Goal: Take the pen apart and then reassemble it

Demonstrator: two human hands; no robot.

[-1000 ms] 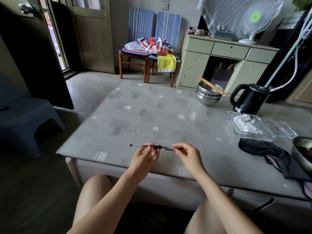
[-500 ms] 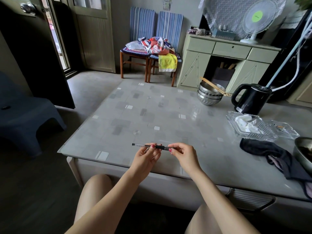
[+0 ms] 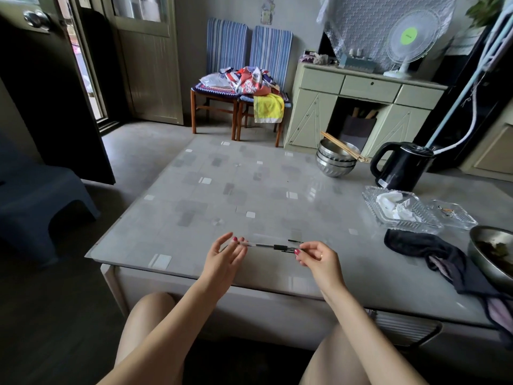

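Observation:
A slim pen (image 3: 263,245) with a clear barrel and a black section near its right end lies level in the air just above the table's near edge. My left hand (image 3: 223,254) touches its left end with the thumb and a fingertip, and the other fingers are spread loosely. My right hand (image 3: 316,258) pinches the right end between thumb and forefinger. A short dark sliver (image 3: 294,240) shows just beyond the pen; I cannot tell whether it is a part or a reflection.
The glass-topped table (image 3: 249,190) carries stacked steel bowls with chopsticks (image 3: 337,159), a black kettle (image 3: 402,168), two glass trays (image 3: 399,211), a dark cloth (image 3: 433,251) and a metal bowl (image 3: 494,254) at the right. A blue stool (image 3: 41,195) stands at the left.
My left hand slid from the middle of the pen to its left end and loosened its fingers. My right hand moved right, so the hands are further apart.

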